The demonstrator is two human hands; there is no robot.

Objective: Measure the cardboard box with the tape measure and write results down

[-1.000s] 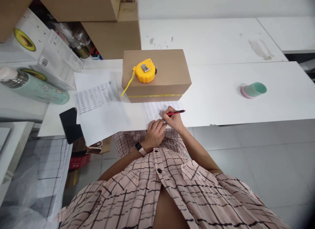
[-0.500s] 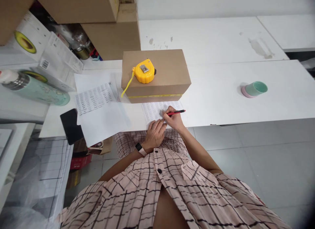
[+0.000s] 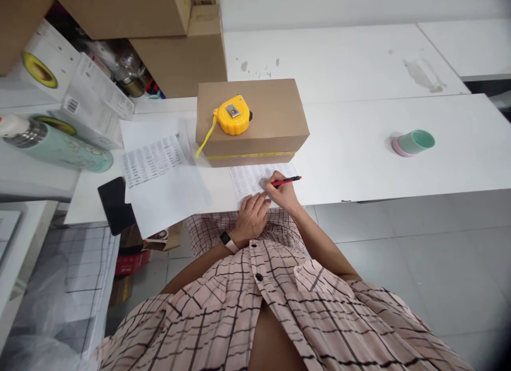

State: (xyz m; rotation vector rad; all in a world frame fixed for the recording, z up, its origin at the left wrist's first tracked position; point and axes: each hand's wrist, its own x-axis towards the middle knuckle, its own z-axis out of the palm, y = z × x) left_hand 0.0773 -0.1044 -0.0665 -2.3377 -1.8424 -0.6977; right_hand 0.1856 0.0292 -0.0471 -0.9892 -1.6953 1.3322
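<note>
A red and black pen [image 3: 288, 181] is pinched in my right hand [image 3: 281, 192], over a printed sheet [image 3: 248, 179] at the table's front edge. My left hand [image 3: 252, 215] lies flat with fingers stretched out, its fingertips on the near edge of that sheet. Just behind the sheet stands a closed cardboard box [image 3: 271, 113] with yellow tape along its front, and the box hides the sheet's far part. On the box's top rests a yellow tape measure [image 3: 233, 115] with a wrist strap. The pen's tip is hidden by my fingers.
Left of the box lie printed papers [image 3: 159, 200], partly over a black phone [image 3: 115, 203]. A mint-green bottle [image 3: 67, 147] leans by white cartons [image 3: 75, 89]. Large cardboard boxes [image 3: 179, 62] are stacked at the back left. A green cup [image 3: 415, 142] stands on the white table [image 3: 351, 163].
Only a slight shift of the camera view shows. My right hand and the pen stay at nearly the same spot on the sheet; my left hand keeps its place.
</note>
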